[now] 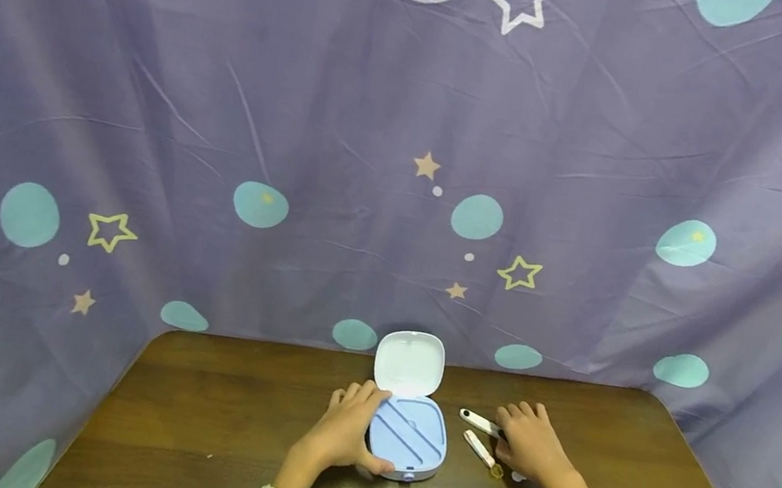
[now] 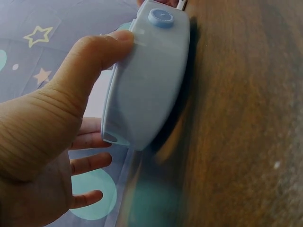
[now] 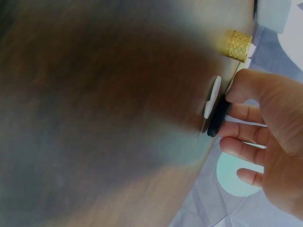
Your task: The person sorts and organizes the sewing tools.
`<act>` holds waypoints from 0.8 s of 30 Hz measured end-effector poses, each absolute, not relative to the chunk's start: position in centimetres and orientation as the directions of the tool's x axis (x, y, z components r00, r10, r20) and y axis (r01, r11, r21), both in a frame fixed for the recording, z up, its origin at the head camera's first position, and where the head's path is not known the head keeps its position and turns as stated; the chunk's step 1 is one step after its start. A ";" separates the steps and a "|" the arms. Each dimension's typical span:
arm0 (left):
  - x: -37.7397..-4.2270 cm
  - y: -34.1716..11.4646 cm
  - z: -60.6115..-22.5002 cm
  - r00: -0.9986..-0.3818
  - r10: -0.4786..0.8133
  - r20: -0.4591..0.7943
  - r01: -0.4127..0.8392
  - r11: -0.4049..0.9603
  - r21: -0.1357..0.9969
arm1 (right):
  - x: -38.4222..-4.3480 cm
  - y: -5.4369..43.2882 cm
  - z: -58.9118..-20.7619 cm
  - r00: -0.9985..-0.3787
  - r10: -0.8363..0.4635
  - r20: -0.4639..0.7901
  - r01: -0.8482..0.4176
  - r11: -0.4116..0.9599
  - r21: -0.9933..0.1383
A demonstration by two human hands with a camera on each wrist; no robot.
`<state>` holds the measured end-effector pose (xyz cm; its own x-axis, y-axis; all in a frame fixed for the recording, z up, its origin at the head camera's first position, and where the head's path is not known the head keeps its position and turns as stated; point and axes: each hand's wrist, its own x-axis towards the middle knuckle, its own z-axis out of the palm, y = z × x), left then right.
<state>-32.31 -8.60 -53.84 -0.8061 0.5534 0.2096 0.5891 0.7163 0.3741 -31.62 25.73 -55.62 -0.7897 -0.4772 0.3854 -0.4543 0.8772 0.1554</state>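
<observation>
Now your right hand (image 1: pixel 531 444) pinches the black end of a white-handled tool (image 1: pixel 480 423), right of the blue case (image 1: pixel 408 435); the tool's long axis slants, white end pointing left, slightly away. Your left hand (image 1: pixel 342 429) grips the case, thumb and fingers spread.

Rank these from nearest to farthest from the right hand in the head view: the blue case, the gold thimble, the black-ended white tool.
1. Black-ended white tool: nearest, its dark end in the grip of the right hand.
2. Gold thimble: just beside that hand, on the table's near side.
3. Blue case: farthest, off to the left.
</observation>
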 end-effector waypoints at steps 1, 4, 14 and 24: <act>-32.3 -8.6 -53.8 -0.806 0.553 0.213 0.590 0.716 0.372 | -31.6 25.7 -55.6 -0.798 -0.470 0.378 -0.451 0.881 0.143; -32.2 -8.6 -53.8 -0.800 0.556 0.224 0.598 0.714 0.363 | -31.4 25.8 -55.4 -0.819 -0.451 0.355 -0.444 0.890 0.105; -32.1 -9.1 -54.0 -0.810 0.542 0.224 0.584 0.715 0.384 | -31.6 25.8 -55.6 -0.842 -0.428 0.329 -0.439 0.898 0.044; -32.3 -8.9 -53.9 -0.800 0.560 0.214 0.595 0.699 0.397 | -31.4 26.1 -55.2 -0.867 -0.368 0.335 -0.404 0.914 -0.041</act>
<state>-32.29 -8.87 -53.86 -0.8004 0.5601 0.2136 0.5949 0.6988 0.3973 -31.43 26.11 -55.15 -0.8672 -0.3680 0.3354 -0.4036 0.9141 -0.0406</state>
